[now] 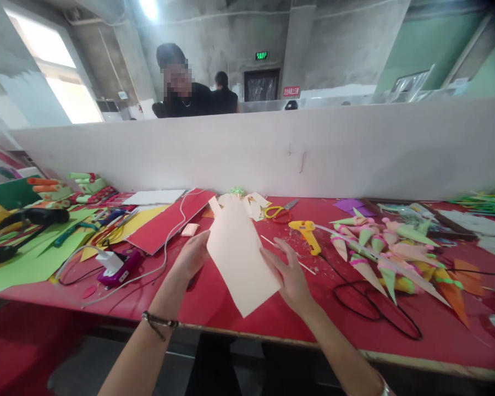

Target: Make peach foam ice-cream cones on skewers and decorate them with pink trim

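Note:
A cream sheet of paper or thin foam (241, 256) is held up, tilted, above the red table in front of me. My left hand (196, 254) grips its left edge, with fingertips hidden behind the sheet. At the right edge, my right hand (291, 278) holds the sheet near its lower corner, some fingers raised and spread. Beyond the far end lie cream offcuts (256, 208) and scissors with yellow and red handles (277, 211). A yellow glue gun (307, 235) rests right of the sheet, and a thin white stick (307, 268) lies near my right hand.
Several cone-shaped paper pieces (390, 247) are heaped at the right, beside a looping black cord (375, 313). A purple power strip (119, 269) with a white plug and cables sits left. Black headphones (20, 231) lie far left. A white partition (247, 154) stands behind; people are beyond it.

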Available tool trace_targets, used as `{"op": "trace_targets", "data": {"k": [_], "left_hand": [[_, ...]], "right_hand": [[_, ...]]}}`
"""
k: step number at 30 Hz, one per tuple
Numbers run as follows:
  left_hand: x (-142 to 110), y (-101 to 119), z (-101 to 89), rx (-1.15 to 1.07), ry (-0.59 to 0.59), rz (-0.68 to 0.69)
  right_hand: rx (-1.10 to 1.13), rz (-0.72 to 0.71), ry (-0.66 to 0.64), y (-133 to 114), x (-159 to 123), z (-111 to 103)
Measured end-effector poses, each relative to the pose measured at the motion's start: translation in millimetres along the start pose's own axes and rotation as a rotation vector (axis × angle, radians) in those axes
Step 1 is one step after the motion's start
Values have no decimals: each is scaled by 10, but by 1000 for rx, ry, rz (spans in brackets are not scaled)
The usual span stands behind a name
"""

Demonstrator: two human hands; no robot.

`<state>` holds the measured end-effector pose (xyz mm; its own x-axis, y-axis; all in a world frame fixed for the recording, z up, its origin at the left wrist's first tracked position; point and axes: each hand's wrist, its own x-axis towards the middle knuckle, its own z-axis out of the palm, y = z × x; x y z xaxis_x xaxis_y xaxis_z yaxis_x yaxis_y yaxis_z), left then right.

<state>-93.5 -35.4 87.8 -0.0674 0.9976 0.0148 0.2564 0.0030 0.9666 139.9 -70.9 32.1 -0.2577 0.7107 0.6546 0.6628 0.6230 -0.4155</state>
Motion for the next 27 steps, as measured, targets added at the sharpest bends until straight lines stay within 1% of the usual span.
{"op": "trace_targets", "data": {"k": [1, 3, 5, 7, 9, 10, 11, 12, 14, 15, 18, 22, 27], "left_hand": [[-14, -109, -27, -5, -29, 15], [-35, -315, -139, 26, -28, 48], [-39, -508, -333, 216, 6, 141], [-26, -697, -586, 350, 18, 141], [-8, -871, -838, 612, 34, 161], [-2, -945, -944, 759, 54, 120], [0, -1004, -1028, 885, 48, 43], [-2, -1047, -1088, 971, 16, -30], [-17, -1081, -1142, 1066, -36, -117], [-28, -1078, -1144, 1083, -66, -140], [-64, -1033, -1109, 1108, -121, -153], [-84, -998, -1080, 1137, -120, -136], [-72, -1034, -1086, 1143, -125, -138]], "right_hand": [[-34, -12, -35, 0, -46, -77], [-107, -49, -63, 43, -170, -205], [-170, -23, -98, 145, -338, -284], [-212, 33, -138, 281, -526, -317], [-216, 82, -184, 411, -695, -321], [-204, 98, -206, 464, -759, -317], [-186, 121, -234, 504, -806, -312], [-168, 140, -249, 531, -836, -306], [-140, 188, -275, 555, -850, -293], [-129, 209, -283, 556, -844, -288], [-99, 243, -304, 551, -819, -274], [-80, 271, -323, 561, -830, -272], [-82, 282, -348, 560, -840, -287]]}}
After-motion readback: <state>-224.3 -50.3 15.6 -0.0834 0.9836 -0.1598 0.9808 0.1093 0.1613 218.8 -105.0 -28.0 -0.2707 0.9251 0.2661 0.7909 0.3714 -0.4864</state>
